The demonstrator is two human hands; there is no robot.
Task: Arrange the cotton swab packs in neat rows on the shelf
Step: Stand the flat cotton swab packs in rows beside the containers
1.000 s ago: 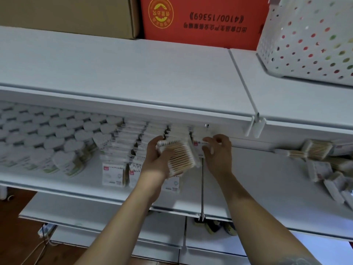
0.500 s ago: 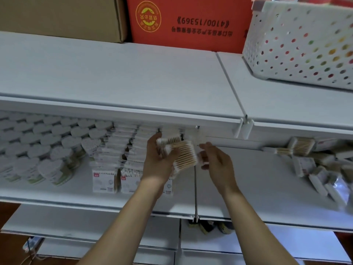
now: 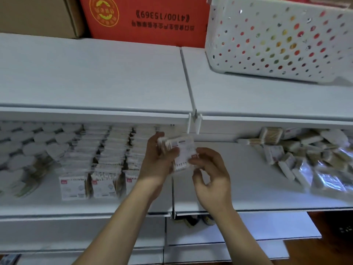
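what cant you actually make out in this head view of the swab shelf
- White cotton swab packs in the left hand: count unclear; the grip and motion blur hide it.
- Right hand: touching the packs or just beside them, unclear through blur.
- Back rows of the shelved white swab packs: hidden under the upper white shelf.
- Loose pile of swab packs: cut off by the right edge.

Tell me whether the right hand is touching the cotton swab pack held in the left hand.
Touching. The head view shows the right hand's fingertips on the cotton swab pack that the left hand grips.
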